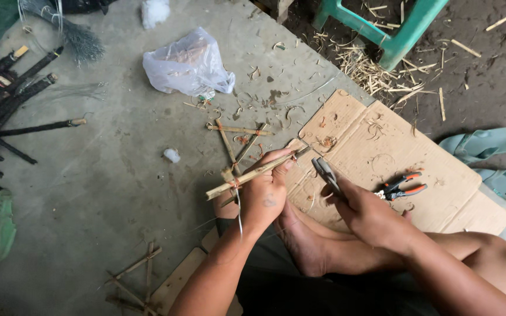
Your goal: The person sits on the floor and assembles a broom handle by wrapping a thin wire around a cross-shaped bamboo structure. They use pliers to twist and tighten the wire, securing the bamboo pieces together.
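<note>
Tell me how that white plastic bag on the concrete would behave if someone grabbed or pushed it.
The plastic bag looks thin and crumpled, so it would probably go floppy and sag when lifted. It seems only partly filled, so likely light for its size. Pushed, it would probably slide and deform on the concrete floor rather than roll.

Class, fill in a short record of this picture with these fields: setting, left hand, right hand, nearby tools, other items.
setting: grey concrete floor, flat brown cardboard sheet
left hand: left hand grips a thin split bamboo stick bound with thin wire
right hand: right hand holds grey metal pliers
nearby tools: orange-and-black handled pliers lying on the cardboard
other items: crumpled clear plastic bag, green plastic stool, pale green sandals
</note>
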